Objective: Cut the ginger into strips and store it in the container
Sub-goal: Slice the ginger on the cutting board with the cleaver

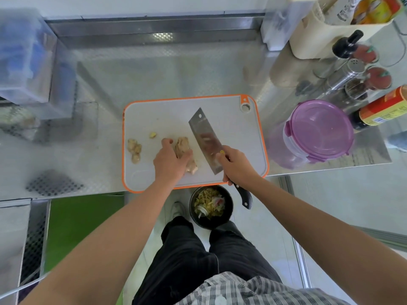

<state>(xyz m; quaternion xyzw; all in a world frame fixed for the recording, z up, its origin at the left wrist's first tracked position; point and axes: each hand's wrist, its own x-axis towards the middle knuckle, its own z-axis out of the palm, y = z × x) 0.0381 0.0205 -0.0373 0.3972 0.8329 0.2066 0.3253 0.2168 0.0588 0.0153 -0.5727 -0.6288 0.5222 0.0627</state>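
At the bottom of the frame are the person's checked shirt and dark trousers, seen from above. On the floor at lower centre, just below the counter edge, stands a black bucket (pixel 212 224) of pale vegetable scraps, probably placed there so trimmings can be swept straight in. Two bare forearms reach up the frame to a grey cutting board (pixel 242 133) with an orange rim, at centre. The left hand (pixel 169 159) lies over the near end of a large ginger root (pixel 184 148), fingers curled round it and pressing it flat to the board so it cannot roll. Just to its right, the right hand (pixel 236 166) is closed tightly round the handle of a broad cleaver (pixel 206 139), gripping close to the blade for control. The blade slants up and to the left, beside the root; whether its edge touches the board cannot be told. No strips are cut yet. At the board's left edge lie a few ginger knobs (pixel 134 149), and a small ginger chip (pixel 152 134) lies above them, all set clear of the knife. At centre right, off the board but within reach, waits the container (pixel 320 128), its purple lid clipped shut. Beyond it, at upper right, stand sauce bottles and a metal shaker (pixel 343 73). A clear plastic box (pixel 24 56) sits at upper left on the steel counter (pixel 154 73).
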